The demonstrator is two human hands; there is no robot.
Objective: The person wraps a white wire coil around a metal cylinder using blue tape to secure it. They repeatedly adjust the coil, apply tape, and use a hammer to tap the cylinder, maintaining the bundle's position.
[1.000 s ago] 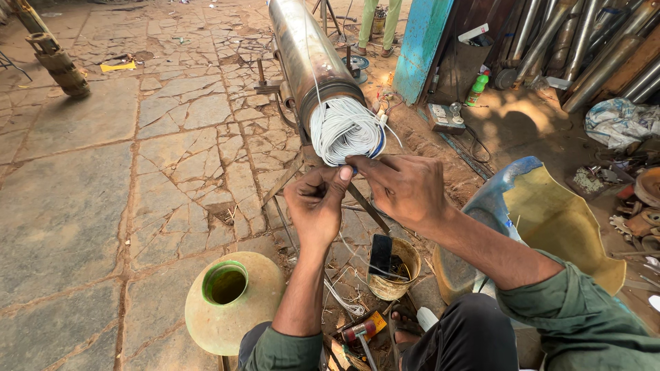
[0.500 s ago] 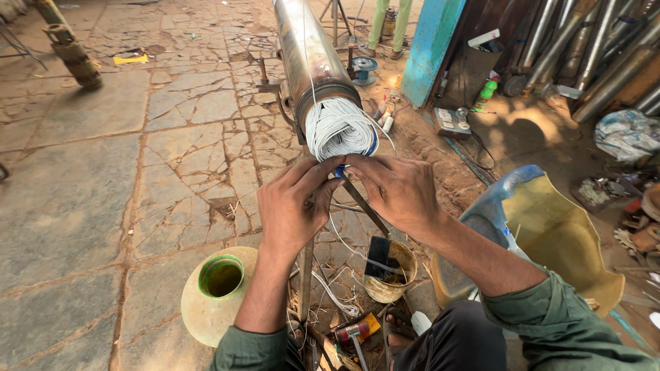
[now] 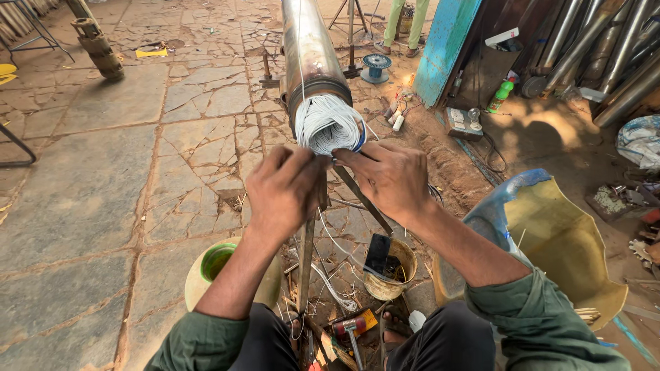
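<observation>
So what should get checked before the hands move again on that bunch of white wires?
1. Both hands on the wires: ok. Left hand and right hand meet just under the white wire bundle.
2. Bundle seated in the metal cylinder: ok, it sticks out of the end.
3. Cylinder on its stand: ok.
4. Loose wire strands clear of the legs: not ok, they trail below.
5. Fingertip grip: cannot tell, hidden.

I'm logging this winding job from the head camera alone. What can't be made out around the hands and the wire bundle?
- Head view: fingertips of the left hand and right hand, hidden by the hands' own backs; grip unclear.
- White wire bundle: its lower edge hidden behind the fingers.
- Steel tube: far end cut off by the top edge.
</observation>
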